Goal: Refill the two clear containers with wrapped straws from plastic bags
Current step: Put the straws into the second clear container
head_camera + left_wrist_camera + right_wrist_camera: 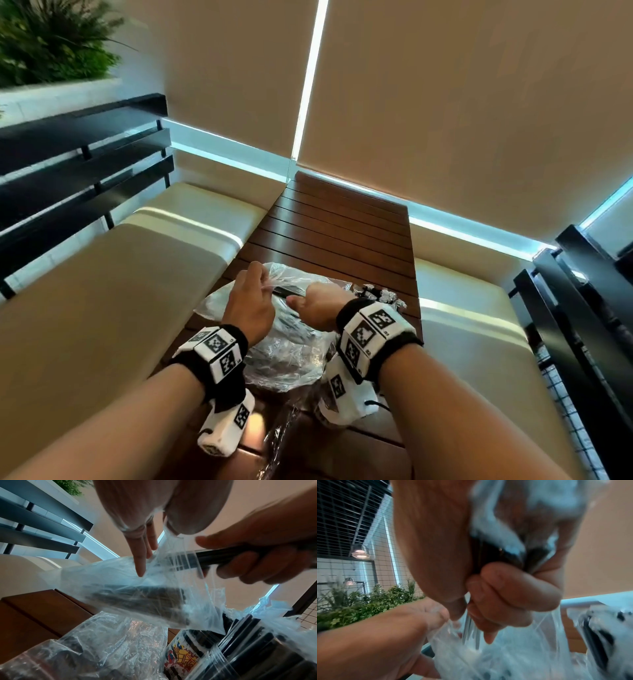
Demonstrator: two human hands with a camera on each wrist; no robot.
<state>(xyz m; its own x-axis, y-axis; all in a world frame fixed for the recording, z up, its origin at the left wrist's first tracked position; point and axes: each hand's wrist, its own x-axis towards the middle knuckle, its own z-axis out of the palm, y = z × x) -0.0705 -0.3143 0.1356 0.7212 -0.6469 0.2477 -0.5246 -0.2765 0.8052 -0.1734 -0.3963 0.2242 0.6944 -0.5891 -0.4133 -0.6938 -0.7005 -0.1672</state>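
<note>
A clear plastic bag [274, 274] [120, 585] of black wrapped straws is lifted over the wooden table [342, 226]. My left hand [251, 298] [154, 531] pinches the bag's open mouth between thumb and finger, its other fingers straight. My right hand [313, 305] [257, 558] [505, 595] is curled round a bundle of black straws [217, 558] [471, 632] at the bag's mouth. A clear container [248, 646] holding upright straws stands below the right hand; its straw tops [376, 293] show just past my right wrist.
More crumpled clear plastic [284, 363] [106, 649] lies on the table under my wrists. Cream bench seats [120, 291] flank the table, with dark slatted backs [85, 164] behind. A colourful sticker [183, 660] marks the container's wall.
</note>
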